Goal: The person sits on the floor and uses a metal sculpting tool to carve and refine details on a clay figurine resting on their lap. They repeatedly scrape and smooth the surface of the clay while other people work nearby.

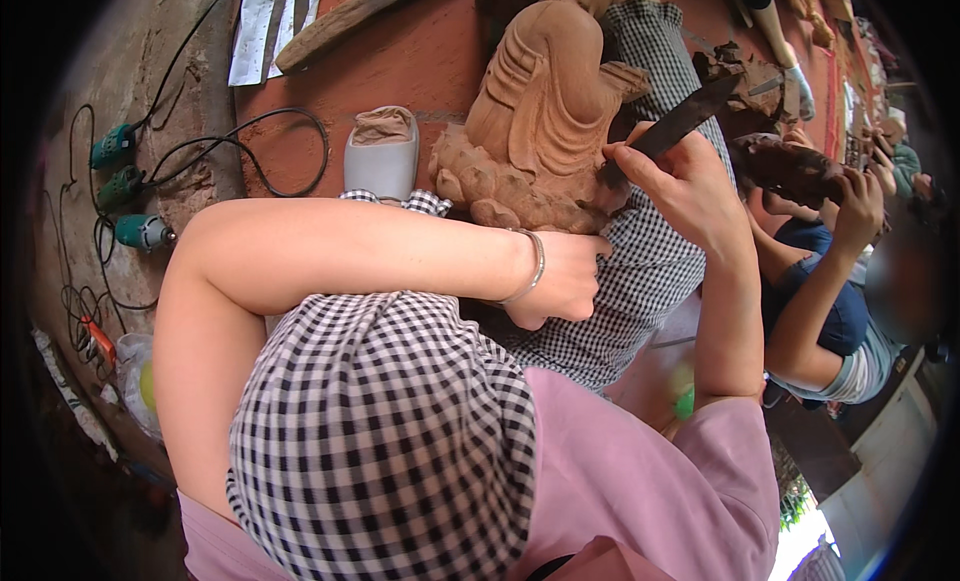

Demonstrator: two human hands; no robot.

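Note:
A reddish-brown carved figure (540,91) with draped folds stands on a petalled base (465,176) between my legs. My right hand (685,186) is closed, with thumb and fingers pinching a dark flat strip (690,116) that looks like sandpaper. The strip's long end points up and away to the right, and its lower part lies by the right side of the base. Wearing a bangle, my left hand (560,279) is curled closed against the near edge of the base. What its fingers hold, if anything, is hidden.
Green power tools (140,231) with black cords lie at the left. A grey shoe (382,153) rests on the red floor. Beyond it lie a wooden bar (345,26) and pale sheets (272,31). At the right another person (830,311) holds a dark carved piece (790,171).

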